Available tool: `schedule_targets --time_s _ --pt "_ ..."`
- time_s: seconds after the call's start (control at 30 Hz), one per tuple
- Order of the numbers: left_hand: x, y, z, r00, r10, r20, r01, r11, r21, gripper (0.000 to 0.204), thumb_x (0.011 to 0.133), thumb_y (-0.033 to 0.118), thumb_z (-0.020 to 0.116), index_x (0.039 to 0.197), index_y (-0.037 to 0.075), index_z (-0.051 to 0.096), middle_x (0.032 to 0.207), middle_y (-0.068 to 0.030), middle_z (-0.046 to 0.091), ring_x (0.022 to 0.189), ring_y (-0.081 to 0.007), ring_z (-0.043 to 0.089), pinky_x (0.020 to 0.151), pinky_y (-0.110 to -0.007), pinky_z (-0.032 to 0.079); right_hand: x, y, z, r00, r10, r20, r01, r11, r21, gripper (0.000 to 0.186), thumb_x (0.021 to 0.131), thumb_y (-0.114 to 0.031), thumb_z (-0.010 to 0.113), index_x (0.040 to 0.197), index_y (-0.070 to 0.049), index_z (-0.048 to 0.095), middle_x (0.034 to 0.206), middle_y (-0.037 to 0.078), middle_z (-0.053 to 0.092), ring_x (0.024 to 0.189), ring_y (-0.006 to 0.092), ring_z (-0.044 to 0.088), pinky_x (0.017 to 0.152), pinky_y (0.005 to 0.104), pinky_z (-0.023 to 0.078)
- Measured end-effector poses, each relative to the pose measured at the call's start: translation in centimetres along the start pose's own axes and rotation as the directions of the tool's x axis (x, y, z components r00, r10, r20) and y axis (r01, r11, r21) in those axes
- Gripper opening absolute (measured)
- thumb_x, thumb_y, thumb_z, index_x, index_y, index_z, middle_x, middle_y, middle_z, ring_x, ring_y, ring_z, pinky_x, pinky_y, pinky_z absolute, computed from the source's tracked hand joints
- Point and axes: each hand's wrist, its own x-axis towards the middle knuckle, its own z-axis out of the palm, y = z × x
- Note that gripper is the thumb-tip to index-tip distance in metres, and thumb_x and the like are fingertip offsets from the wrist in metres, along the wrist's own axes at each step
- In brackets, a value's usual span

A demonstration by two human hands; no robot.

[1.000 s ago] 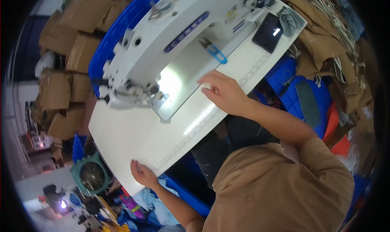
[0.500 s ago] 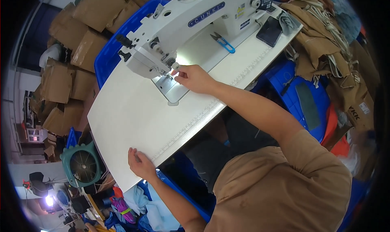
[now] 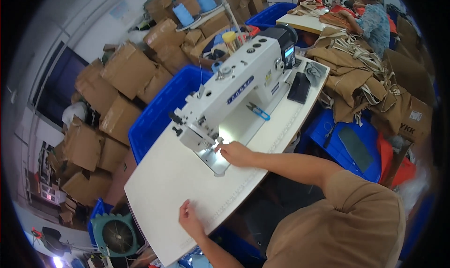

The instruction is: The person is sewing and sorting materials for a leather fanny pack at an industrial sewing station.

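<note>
A white sewing machine point(image 3: 243, 75) stands on a pale work table point(image 3: 164, 188), its lamp lighting the needle area. My right hand point(image 3: 237, 154) is at the machine's needle end, thumb and fingers pinched together beside the presser foot and needle plate point(image 3: 215, 162). Whatever is between those fingertips is too small to make out. Over the table's near left part, my left hand point(image 3: 190, 221) has its fingers loosely bent and apart, holding nothing. Blue-handled thread snips point(image 3: 259, 112) lie on the machine bed, with a dark phone point(image 3: 298, 87) farther right.
A blue bin point(image 3: 164, 111) stands behind the table, with cardboard boxes point(image 3: 129, 68) piled beyond. Brown fabric pieces point(image 3: 347, 75) heap up at the right above another blue bin point(image 3: 347, 143). A green fan point(image 3: 115, 235) is at the lower left. Another person point(image 3: 375, 29) sits at the far right.
The view has tilted up, so thread cones, more boxes and another person now show. My right hand stays at the needle area; my left hand remains over the near left part of the table.
</note>
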Motion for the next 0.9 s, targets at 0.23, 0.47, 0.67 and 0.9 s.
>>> schedule_targets --time_s 0.23,0.47,0.67,0.9 --pt "1.1 6.8 11.4 0.849 -0.085 0.521 0.322 0.866 -0.383 0.038 0.101 0.020 0.057 0.133 -0.001 0.057 0.122 -0.0150 0.069 0.070 -0.0152 0.067 0.054 -0.022 0.046 -10.1 -3.2 -3.9 0.935 0.046 0.351 -0.130 0.967 0.221 0.030 0.100 -0.020 0.046 0.115 -0.009 0.069 0.083 0.020 0.066 0.082 0.0310 0.067 0.078 0.0412 0.051" --pt "0.7 8.9 15.5 0.700 -0.097 0.708 0.634 0.540 -0.553 0.042 0.102 0.021 0.053 0.136 -0.003 0.051 0.119 -0.0227 0.067 0.067 -0.0195 0.066 0.050 -0.024 0.045 -29.7 2.0 -14.8 0.825 0.338 0.453 -0.357 0.933 -0.047 0.029 0.093 -0.010 0.049 0.112 -0.012 0.071 0.105 0.014 0.073 0.098 0.0320 0.069 0.088 0.0415 0.054" --pt "-1.0 8.9 16.9 0.759 -0.115 0.641 0.573 0.586 -0.573 0.031 0.104 0.017 0.053 0.127 -0.003 0.056 0.083 -0.0079 0.063 0.061 -0.0132 0.057 0.051 -0.024 0.042 -40.8 8.6 -20.5 0.676 0.723 0.144 -0.607 0.657 -0.447 0.020 0.085 -0.012 0.057 0.092 -0.015 0.075 0.090 0.011 0.074 0.087 0.0334 0.070 0.079 0.0438 0.054" --pt "-9.8 8.7 15.6 0.545 0.251 0.800 -0.175 0.967 -0.184 0.025 0.103 0.024 0.057 0.108 0.004 0.071 0.086 -0.0018 0.070 0.076 -0.0130 0.063 0.071 -0.027 0.051 -28.7 5.1 -15.1 0.871 0.488 -0.051 -0.491 0.863 -0.122 0.017 0.088 -0.009 0.057 0.096 -0.010 0.073 0.094 0.014 0.073 0.086 0.0306 0.071 0.077 0.0422 0.055"
